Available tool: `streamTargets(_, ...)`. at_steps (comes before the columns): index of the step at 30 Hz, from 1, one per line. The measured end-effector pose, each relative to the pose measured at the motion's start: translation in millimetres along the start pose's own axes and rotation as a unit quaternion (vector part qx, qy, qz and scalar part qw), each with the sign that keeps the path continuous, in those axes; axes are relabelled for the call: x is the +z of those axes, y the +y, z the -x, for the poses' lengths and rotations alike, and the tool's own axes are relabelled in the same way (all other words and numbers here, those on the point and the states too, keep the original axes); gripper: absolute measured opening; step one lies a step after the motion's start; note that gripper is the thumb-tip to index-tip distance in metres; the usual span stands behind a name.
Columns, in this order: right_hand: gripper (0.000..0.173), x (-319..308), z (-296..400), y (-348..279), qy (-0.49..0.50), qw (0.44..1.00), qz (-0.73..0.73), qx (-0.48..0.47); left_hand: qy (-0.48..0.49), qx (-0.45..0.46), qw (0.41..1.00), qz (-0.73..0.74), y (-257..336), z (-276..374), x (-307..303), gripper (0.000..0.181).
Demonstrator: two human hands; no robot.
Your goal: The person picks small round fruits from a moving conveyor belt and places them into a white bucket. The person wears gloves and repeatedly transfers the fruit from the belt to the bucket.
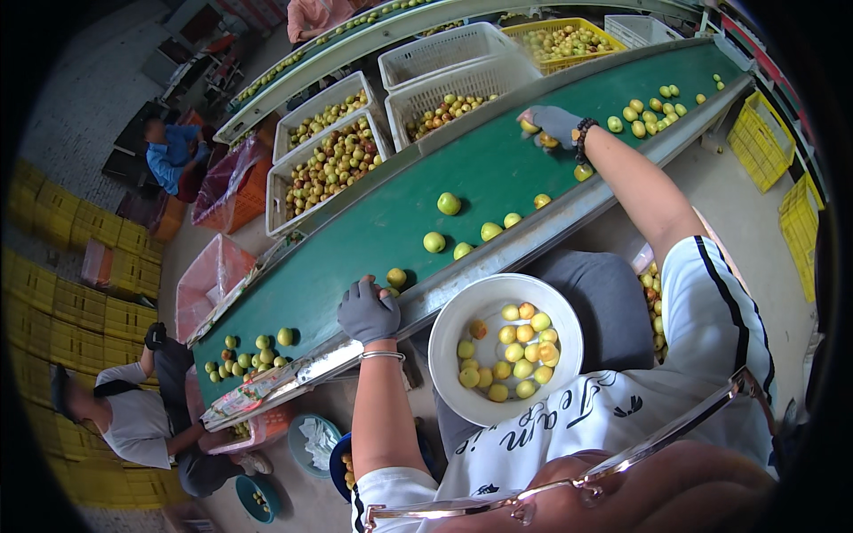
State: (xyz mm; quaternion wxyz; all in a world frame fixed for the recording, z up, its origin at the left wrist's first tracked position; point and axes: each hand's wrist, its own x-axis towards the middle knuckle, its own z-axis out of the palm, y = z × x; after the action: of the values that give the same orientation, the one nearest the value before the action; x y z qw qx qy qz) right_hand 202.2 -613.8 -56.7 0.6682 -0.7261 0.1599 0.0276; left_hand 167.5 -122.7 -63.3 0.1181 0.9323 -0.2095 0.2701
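Note:
Small round yellow-green fruits, seemingly jujubes [449, 204], lie scattered over a green conveyor belt [346, 240]. My right hand [560, 125], in a grey fingerless glove, reaches across the belt with a jujube [530, 126] at its fingertips. Another browner one [548, 140] shows under its palm. At the belt's near edge, my left hand [368, 312] has its gloved fingers curled; jujubes [396, 277] lie right beside them, and whether it grips one is hidden. On my lap rests a white bowl [443, 373] holding several yellow and brown-spotted jujubes [513, 352].
Beyond the belt stand white crates [272, 200] of jujubes and a yellow crate [616, 44]. A metal rail [493, 256] edges the near side. One co-worker [136, 426] sits at the belt's left end; a teal basin [250, 510] and blue tub [296, 436] are on the floor.

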Motion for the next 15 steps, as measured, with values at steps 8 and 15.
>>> streamTargets(8, 0.026, 76, 89, -33, -0.316, 0.852, -0.417, 0.021, -0.015, -0.012, 1.0, -0.002, 5, -3, -1, 0.026)
streamTargets(15, 0.03, 162, 156, -30, -0.471, 0.866, 0.118, -0.123, -0.008, -0.019, 1.0, -0.015, -11, 6, 11, 0.031)
